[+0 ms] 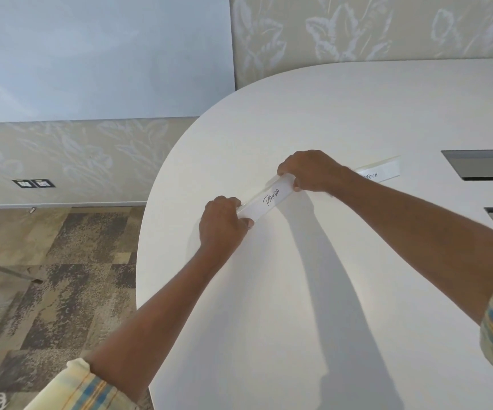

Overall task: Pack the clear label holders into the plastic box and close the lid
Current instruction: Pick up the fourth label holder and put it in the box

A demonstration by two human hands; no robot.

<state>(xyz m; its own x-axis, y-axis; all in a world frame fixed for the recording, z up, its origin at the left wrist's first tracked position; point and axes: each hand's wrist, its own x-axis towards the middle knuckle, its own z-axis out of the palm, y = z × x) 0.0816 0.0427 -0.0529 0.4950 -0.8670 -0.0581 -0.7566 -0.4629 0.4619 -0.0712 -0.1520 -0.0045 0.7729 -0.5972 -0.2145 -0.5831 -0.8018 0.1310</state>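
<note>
Gripping one clear label holder (269,199) by its two ends, the person's hands are both closed on it above the white counter (298,291). The left hand (223,223) pinches the near-left end, fingers curled over the top and thumb underneath. The right hand (310,171) clamps the far-right end in the same manner. The holder runs diagonally between them, rising from near left to far right, and carries a white insert with the handwritten word "PANDA". Whether its underside touches the counter cannot be told.

A second label holder (381,173) lies flat on the counter just beyond the right hand, to the far right, partly hidden by the wrist; its insert shows the letters "TRICH".

Two dark rectangular cutouts (482,165) sit in the counter at the right edge of view. Both forearms are bare, with rolled plaid sleeves (85,389) near the elbows. Patterned carpet (47,276) lies to the left of the counter.
</note>
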